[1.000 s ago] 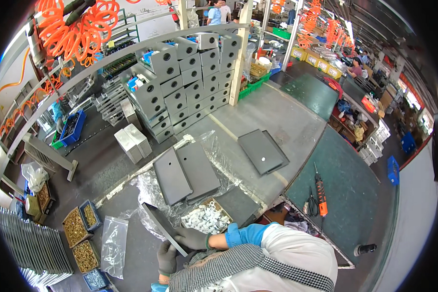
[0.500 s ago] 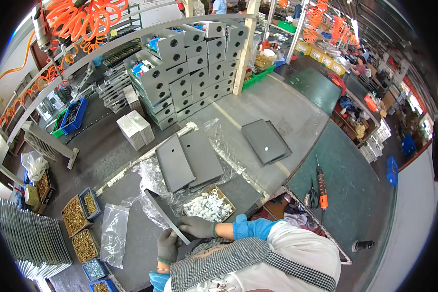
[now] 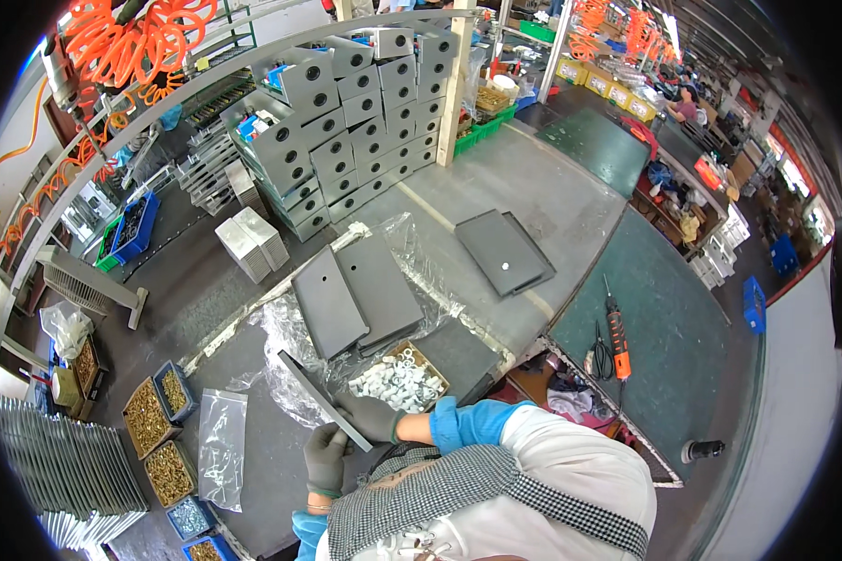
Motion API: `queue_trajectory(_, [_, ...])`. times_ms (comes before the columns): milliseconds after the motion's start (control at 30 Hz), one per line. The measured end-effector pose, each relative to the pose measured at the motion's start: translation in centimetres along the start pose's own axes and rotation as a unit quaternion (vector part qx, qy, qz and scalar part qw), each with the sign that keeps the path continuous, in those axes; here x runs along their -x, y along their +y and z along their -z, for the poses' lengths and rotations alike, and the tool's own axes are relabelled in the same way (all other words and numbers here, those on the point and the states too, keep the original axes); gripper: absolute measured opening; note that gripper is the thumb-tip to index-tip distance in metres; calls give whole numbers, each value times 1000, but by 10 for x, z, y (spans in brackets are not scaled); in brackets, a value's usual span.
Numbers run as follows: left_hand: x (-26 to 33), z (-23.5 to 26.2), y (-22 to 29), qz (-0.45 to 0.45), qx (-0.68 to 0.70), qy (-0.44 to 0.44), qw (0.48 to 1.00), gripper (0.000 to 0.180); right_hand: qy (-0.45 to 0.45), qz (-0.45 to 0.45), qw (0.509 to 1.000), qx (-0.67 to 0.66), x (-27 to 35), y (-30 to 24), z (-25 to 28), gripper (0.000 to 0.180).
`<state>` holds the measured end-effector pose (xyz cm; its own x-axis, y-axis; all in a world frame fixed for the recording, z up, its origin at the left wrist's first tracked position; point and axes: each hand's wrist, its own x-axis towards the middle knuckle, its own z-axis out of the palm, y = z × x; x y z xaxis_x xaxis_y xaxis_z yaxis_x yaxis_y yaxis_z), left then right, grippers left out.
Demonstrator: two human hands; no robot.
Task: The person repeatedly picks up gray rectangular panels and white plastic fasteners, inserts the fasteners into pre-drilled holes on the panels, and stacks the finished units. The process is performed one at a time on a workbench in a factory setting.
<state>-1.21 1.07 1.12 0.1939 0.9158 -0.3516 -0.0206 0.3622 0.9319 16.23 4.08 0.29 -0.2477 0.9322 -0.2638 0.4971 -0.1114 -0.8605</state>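
A flat grey metal panel point(image 3: 314, 393) with bent edges stands tilted on its edge at the bench's near side. Wearing a grey glove, my right hand point(image 3: 370, 417) is closed on the panel's near part from its right face. My left hand point(image 3: 326, 460), gloved too, has its fingers bent against the left face near the lower end. Whether a small part sits between those fingers is hidden. Just beyond my right hand is a cardboard box point(image 3: 440, 378) of white plastic fittings point(image 3: 398, 381). Two more grey panels point(image 3: 330, 304) lie overlapped on clear plastic film point(image 3: 281, 338).
Trays of brass screws point(image 3: 147, 418) and a clear plastic bag point(image 3: 223, 449) lie at left. Grey boxes point(image 3: 365, 140) are stacked at the back. Other panels point(image 3: 500, 251) lie further right, and an orange electric screwdriver point(image 3: 617, 341) rests on the green bench.
The view has shifted slightly. My left hand has moved a little up along the panel's face; my right hand still holds the panel.
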Motion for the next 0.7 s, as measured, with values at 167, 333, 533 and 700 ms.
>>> queue_trajectory(167, [1, 11, -6, 19, 31, 7, 999, 23, 27, 122, 992, -18, 21, -8, 7, 40])
queue_trajectory(333, [1, 9, -1, 11, -12, 27, 999, 22, -39, -5, 999, -34, 7, -10, 3, 40])
queue_trajectory(533, [-3, 14, -8, 45, 48, 9, 998, 25, 56, 152, 987, -7, 18, -8, 0, 38])
queue_trajectory(700, [0, 15, 0, 34, -10, 2, 999, 25, -84, -45, 993, -72, 4, -20, 15, 38])
